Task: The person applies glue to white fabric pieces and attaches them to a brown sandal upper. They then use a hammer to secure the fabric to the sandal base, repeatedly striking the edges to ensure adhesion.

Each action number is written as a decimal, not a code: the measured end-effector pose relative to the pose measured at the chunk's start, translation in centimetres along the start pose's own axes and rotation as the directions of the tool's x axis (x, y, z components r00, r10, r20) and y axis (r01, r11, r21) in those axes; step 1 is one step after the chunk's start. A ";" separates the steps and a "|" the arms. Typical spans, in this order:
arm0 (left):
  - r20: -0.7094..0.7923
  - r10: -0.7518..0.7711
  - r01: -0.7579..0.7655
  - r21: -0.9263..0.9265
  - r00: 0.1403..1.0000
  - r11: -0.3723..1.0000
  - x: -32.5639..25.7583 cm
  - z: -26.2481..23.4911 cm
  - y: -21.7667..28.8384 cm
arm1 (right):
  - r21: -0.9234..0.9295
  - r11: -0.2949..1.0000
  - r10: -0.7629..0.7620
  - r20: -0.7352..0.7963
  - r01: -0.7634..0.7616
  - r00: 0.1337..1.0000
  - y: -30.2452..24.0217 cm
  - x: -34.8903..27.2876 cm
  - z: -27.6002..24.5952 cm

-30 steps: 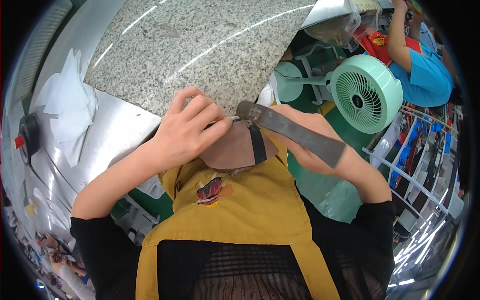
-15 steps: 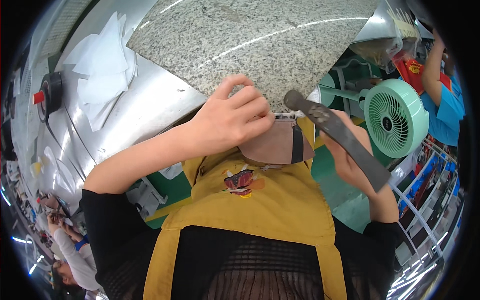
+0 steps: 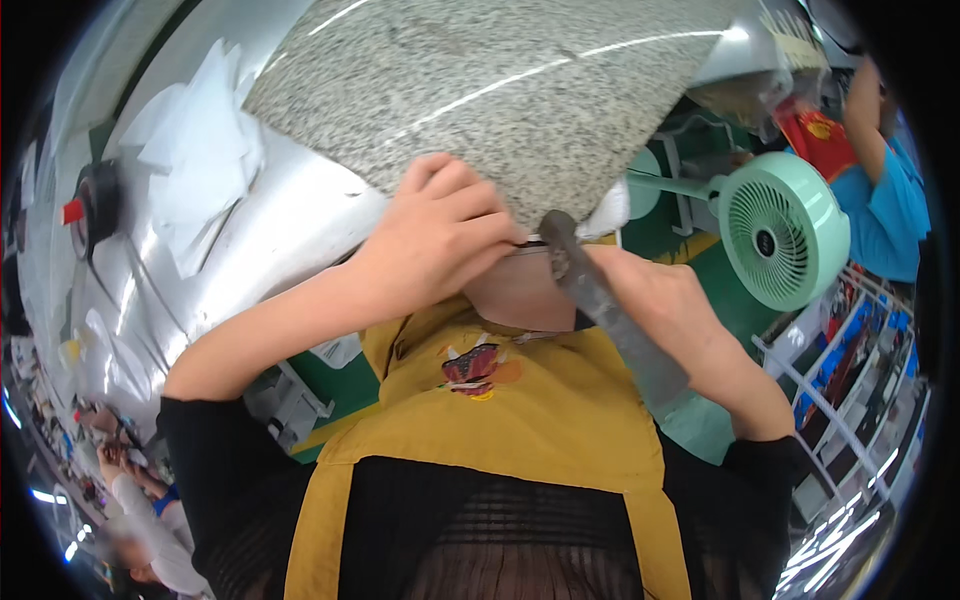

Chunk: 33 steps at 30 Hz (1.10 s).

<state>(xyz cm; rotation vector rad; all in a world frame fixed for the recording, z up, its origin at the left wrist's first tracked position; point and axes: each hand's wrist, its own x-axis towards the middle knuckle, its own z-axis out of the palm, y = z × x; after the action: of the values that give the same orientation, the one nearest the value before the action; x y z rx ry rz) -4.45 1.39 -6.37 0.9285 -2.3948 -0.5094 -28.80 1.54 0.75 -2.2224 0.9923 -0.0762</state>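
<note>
My left hand is closed at the edge of a dusty-pink leather-like piece, its fingertips pressing the upper edge by the corner of a speckled stone slab. Gripped in my right hand is a hammer with a long dark metal head. The hammer's small rounded end is over the piece's upper edge, close to my left fingertips; whether it touches cannot be told. Most of the piece's right side is hidden behind the hammer, and the handle is out of sight.
White sheets lie on the metal table at left, near a black round device with a red knob. A mint-green fan stands at right. Beyond it is a person in blue; another person is at lower left.
My right hand and the hammer have swung left, over the piece, covering its black stripe. My left hand keeps its hold; the whole view has shifted slightly.
</note>
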 end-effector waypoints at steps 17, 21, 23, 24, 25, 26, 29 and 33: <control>-0.062 0.121 -0.108 0.189 0.991 0.976 -0.4 0.4 0.4 | -0.216 0.976 -0.143 -0.531 0.030 0.835 3.0 7.3 -0.3; -0.042 0.110 -0.100 0.205 0.993 0.974 -0.2 0.3 0.6 | -0.376 0.921 -0.143 -0.568 -0.101 0.811 5.3 10.3 0.0; -0.038 0.091 -0.081 0.208 0.995 0.975 -0.3 0.4 0.6 | -0.468 0.883 -0.325 -0.669 -0.038 0.668 5.7 9.5 -0.9; -0.037 0.074 -0.065 0.197 0.997 0.978 -0.5 0.4 0.7 | -0.402 0.915 -0.290 -0.710 -0.033 0.642 6.2 8.0 -1.2; -0.036 0.054 -0.047 0.191 0.998 0.981 -0.8 0.4 0.8 | -0.334 0.942 -0.253 -0.748 -0.020 0.614 7.2 5.8 -1.5; -0.036 0.047 -0.039 0.180 0.998 0.983 -0.7 0.3 0.8 | -0.068 0.998 -0.049 -0.771 -0.005 0.635 9.2 3.4 -0.8; -0.033 0.046 -0.041 0.126 0.998 0.991 -0.5 0.4 0.6 | 0.852 0.490 0.753 -0.307 -0.185 0.582 17.6 -4.0 4.7; 0.000 0.028 -0.028 0.083 1.000 0.996 0.0 0.0 0.7 | 0.947 -0.120 0.949 0.021 0.298 0.314 34.7 -11.9 13.7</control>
<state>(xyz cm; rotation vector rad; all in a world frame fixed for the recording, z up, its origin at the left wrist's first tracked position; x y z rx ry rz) -4.79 1.85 -5.99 0.9293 -2.4403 -0.4014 -54.94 1.16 -28.49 -0.0569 1.4631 -1.2956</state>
